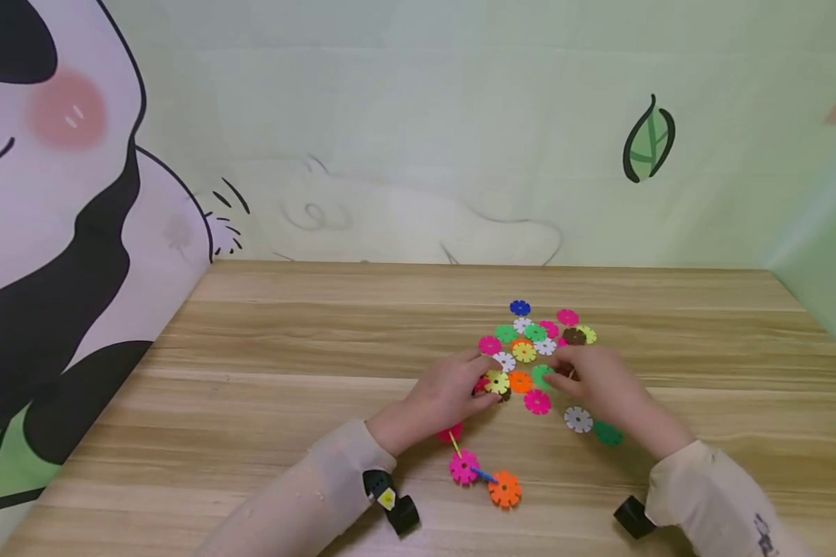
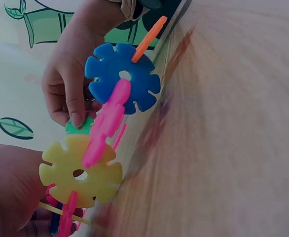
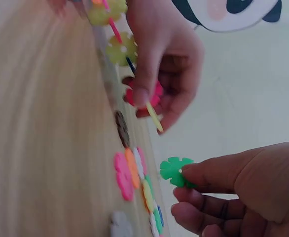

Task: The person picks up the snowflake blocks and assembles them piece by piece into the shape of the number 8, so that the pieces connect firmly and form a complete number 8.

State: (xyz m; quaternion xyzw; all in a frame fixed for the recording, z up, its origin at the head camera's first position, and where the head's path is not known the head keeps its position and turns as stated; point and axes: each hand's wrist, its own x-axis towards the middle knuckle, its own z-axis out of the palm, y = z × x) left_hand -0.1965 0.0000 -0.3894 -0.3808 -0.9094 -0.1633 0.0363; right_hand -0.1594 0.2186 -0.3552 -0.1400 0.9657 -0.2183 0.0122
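In the head view my left hand (image 1: 446,394) grips one end of a chain of slotted plastic flower discs. The right wrist view shows its thumb over a pink disc (image 3: 157,94), with a yellow disc (image 3: 154,118) edge-on at the fingertips. Toward me the chain hangs down to a pink disc (image 1: 464,468) and an orange end disc (image 1: 505,490). A blue disc (image 2: 144,74) and a yellow disc (image 2: 51,170) of it fill the left wrist view. My right hand (image 1: 609,391) pinches a green disc (image 3: 172,170) between thumb and fingers, a short gap from the chain's held end.
Loose flower discs lie spread beyond and between the hands, among them a dark blue disc (image 1: 520,308), a yellow disc (image 1: 524,353) and a pink disc (image 1: 537,402). A white disc (image 1: 578,419) and a dark green disc (image 1: 608,433) lie by the right wrist. Behind the wooden table (image 1: 286,325) hangs a printed backdrop (image 1: 404,139).
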